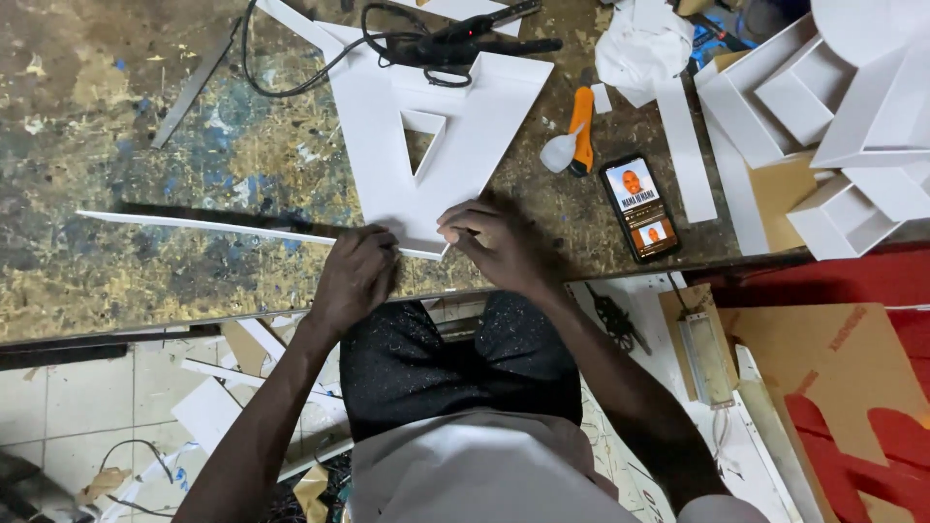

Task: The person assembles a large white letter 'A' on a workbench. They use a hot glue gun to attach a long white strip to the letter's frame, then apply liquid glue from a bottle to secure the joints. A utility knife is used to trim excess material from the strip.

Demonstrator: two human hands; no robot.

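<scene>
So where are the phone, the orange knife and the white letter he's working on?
phone (pixel 640 207): head view, its lit screen.
orange knife (pixel 581 131): head view, the handle.
white letter (pixel 387 145): head view, left flat face.

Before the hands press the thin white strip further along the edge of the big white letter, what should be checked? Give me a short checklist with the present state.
1. Left hand on the white strip: ok.
2. Right hand at the near edge of the white letter: ok.
3. Letter lying flat on the workbench: ok.
4. Strip seated flush along the edge: cannot tell.
5. Black tool and its cable resting on the letter's far end: not ok.
6. Phone apart from the letter: ok.
</scene>
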